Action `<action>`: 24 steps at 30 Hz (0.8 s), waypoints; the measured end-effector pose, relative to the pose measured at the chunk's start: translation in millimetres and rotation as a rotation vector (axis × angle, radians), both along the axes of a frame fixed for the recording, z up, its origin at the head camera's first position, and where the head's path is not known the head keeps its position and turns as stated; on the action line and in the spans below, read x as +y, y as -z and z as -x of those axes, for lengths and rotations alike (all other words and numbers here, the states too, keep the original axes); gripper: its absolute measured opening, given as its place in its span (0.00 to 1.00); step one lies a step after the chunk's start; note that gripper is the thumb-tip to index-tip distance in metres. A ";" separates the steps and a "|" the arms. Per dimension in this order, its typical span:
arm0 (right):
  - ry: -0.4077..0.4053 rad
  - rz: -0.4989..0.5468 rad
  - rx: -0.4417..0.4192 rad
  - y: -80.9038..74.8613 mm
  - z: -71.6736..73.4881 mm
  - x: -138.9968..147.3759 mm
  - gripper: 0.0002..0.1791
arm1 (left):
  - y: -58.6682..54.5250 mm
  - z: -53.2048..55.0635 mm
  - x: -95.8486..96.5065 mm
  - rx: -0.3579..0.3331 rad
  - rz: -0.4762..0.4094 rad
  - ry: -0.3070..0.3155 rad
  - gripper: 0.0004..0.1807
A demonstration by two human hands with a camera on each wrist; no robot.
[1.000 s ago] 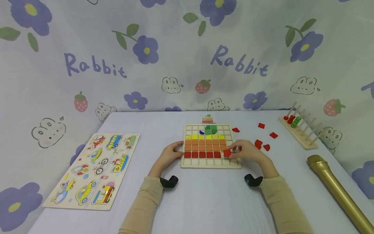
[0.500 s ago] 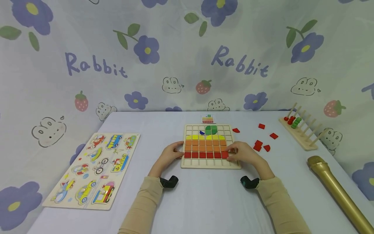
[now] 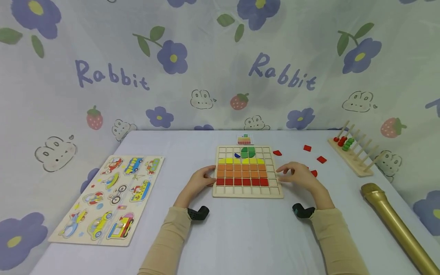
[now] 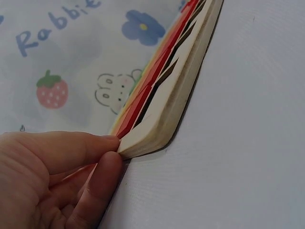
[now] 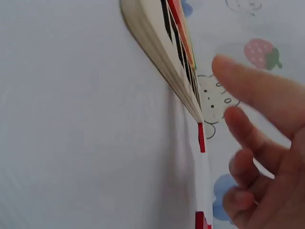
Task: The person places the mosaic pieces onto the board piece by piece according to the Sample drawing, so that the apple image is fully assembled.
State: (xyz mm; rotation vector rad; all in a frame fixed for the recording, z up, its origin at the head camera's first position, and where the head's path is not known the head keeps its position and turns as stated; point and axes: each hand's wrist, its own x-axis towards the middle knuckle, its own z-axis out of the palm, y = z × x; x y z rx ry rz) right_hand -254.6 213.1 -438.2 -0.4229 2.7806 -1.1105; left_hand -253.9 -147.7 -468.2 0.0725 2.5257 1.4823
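A wooden grid board (image 3: 247, 190) lies mid-table, filled with a row of red square tiles (image 3: 242, 182), orange rows, yellow pieces and green and blue shapes near the top. At its left edge rests my left hand (image 3: 198, 182); in the left wrist view the thumb and a finger touch the board's corner (image 4: 152, 136). My right hand (image 3: 300, 177) hovers just off the right edge, fingers spread and holding nothing, as the right wrist view also shows. Loose red pieces (image 3: 321, 159) lie right of the board, some partly hidden behind this hand.
Behind the board lies a small picture card (image 3: 245, 139). A vehicle peg puzzle (image 3: 113, 198) is at the left. To the right are a bead-counting rack (image 3: 354, 154) and a gold microphone (image 3: 395, 221). A printed curtain (image 3: 220, 65) hangs at the table's back.
My right hand set a red tile at the right end of the red row, let go of it and drew back to the right. The left hand stayed at the board's edge.
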 end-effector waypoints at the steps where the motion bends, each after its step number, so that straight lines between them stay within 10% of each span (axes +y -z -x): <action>1: -0.031 0.016 0.004 1.5 0.4 -0.2 0.16 | -0.2 0.1 -0.5 0.001 0.003 -0.002 0.31; 8: -0.314 0.054 -0.032 4.7 -0.6 -24.6 0.16 | -0.4 1.1 -0.1 0.001 0.013 0.004 0.31; 15: -0.321 0.049 -0.068 3.6 -2.5 -30.4 0.16 | -0.5 0.2 0.0 0.004 0.002 0.000 0.30; 24: 0.116 0.056 -0.044 -5.6 -4.5 46.5 0.23 | 0.2 0.2 -2.2 0.009 -0.002 0.007 0.30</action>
